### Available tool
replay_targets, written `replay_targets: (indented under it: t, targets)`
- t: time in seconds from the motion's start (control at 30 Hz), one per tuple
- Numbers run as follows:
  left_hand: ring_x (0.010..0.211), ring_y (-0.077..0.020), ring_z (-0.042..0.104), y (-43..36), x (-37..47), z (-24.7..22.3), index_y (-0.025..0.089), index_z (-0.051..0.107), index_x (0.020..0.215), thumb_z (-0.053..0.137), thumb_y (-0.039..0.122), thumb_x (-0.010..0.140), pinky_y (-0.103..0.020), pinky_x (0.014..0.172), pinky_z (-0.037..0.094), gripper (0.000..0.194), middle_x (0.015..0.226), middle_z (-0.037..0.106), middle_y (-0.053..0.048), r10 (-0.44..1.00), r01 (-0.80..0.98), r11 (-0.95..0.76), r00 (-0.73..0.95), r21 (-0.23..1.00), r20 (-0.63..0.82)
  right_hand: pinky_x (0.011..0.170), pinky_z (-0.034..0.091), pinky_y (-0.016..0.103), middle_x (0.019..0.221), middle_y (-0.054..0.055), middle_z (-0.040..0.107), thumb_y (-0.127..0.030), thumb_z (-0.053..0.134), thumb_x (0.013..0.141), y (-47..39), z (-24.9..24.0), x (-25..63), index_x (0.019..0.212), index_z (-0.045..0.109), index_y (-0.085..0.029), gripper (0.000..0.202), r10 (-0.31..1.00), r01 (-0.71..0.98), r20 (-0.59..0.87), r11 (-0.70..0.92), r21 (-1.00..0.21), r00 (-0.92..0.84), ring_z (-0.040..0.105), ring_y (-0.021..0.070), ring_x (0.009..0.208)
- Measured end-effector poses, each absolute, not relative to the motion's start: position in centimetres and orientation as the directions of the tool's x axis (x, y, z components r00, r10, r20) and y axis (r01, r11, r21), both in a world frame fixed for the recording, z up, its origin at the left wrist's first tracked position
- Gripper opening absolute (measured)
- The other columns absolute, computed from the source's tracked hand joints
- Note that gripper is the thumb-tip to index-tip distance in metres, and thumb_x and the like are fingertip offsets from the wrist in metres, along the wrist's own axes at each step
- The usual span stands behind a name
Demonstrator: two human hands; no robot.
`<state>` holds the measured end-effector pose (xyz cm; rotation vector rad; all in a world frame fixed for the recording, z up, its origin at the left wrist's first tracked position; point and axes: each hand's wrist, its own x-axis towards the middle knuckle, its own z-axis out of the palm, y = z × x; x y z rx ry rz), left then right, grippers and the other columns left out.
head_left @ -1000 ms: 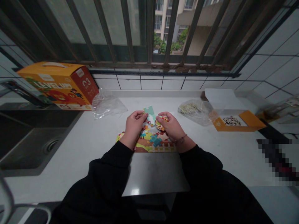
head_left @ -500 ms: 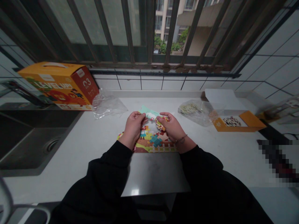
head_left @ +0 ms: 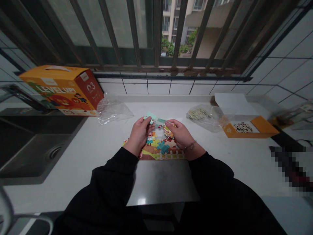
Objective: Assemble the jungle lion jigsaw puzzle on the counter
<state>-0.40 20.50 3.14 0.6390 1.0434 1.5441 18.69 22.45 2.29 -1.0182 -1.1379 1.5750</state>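
My left hand [head_left: 140, 133] pinches a pale green puzzle piece [head_left: 151, 117] between thumb and fingers. Across from it, my right hand [head_left: 179, 133] is closed on a stack of colorful puzzle pieces [head_left: 168, 131]. Another green piece [head_left: 160, 122] shows between the hands; whether it is held or lying down is unclear. Below the hands lies a partly joined puzzle [head_left: 151, 153] with a brown field and a white fence. Loose teal pieces [head_left: 163, 147] rest on top of it.
An orange box [head_left: 61, 93] stands at the back left beside clear plastic [head_left: 113, 109] and a sink [head_left: 41, 143]. At the right are a bag of pieces [head_left: 200, 114] and an open orange box [head_left: 264, 129] holding more pieces.
The green piece in my left hand has come apart from the green by my right hand, leaving a gap between them. Both hands have barely moved.
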Motion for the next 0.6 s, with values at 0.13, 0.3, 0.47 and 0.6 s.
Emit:
replay_targets:
  t: [0.13,0.3,0.47,0.6]
  targets:
    - [0.064,-0.0086,0.068,20.6,-0.6,2.9,0.019,0.067,0.093,0.096,0.042,0.079,-0.017,0.061,0.056,0.039,0.08,0.073,0.0,0.943,-0.453,-0.009,-0.3,0.891,-0.143,0.058,0.053,0.028,0.076,-0.003,0.076,-0.074,0.098,0.065,22.6,2.2,18.7,0.098,0.075,-0.025,0.064,0.974,-0.203,-0.083,-0.127,-0.971,-0.212,0.067,0.0162,0.063]
    - [0.067,-0.0148,0.072,20.3,-0.3,2.4,0.022,0.072,0.096,0.089,0.062,0.086,-0.021,0.056,0.051,0.044,0.081,0.073,0.0,0.966,-0.231,0.007,-0.251,0.973,-0.067,0.061,0.056,0.028,0.079,-0.002,0.077,-0.072,0.097,0.07,22.5,2.1,18.7,0.099,0.076,-0.025,0.06,0.976,-0.207,-0.062,-0.106,-0.973,-0.211,0.067,0.0164,0.066]
    - [0.074,-0.0176,0.071,20.0,-0.1,2.3,0.023,0.08,0.1,0.085,0.059,0.089,-0.024,0.063,0.052,0.038,0.085,0.078,-0.002,0.986,0.061,-0.111,-0.117,0.992,0.118,0.062,0.055,0.029,0.08,-0.001,0.074,-0.071,0.093,0.075,22.7,1.8,18.8,0.1,0.075,-0.025,0.055,0.983,-0.11,0.004,-0.017,-0.994,-0.185,0.066,0.0173,0.068]
    - [0.07,-0.0176,0.069,20.2,-0.3,2.0,0.022,0.079,0.1,0.086,0.051,0.087,-0.025,0.062,0.05,0.033,0.083,0.078,-0.002,0.978,0.075,-0.095,-0.179,0.993,0.107,0.071,0.057,0.032,0.088,-0.001,0.073,-0.067,0.09,0.081,22.5,2.5,19.0,0.106,0.07,-0.027,0.051,0.988,-0.064,0.097,0.09,-0.994,-0.118,0.068,0.0194,0.076]
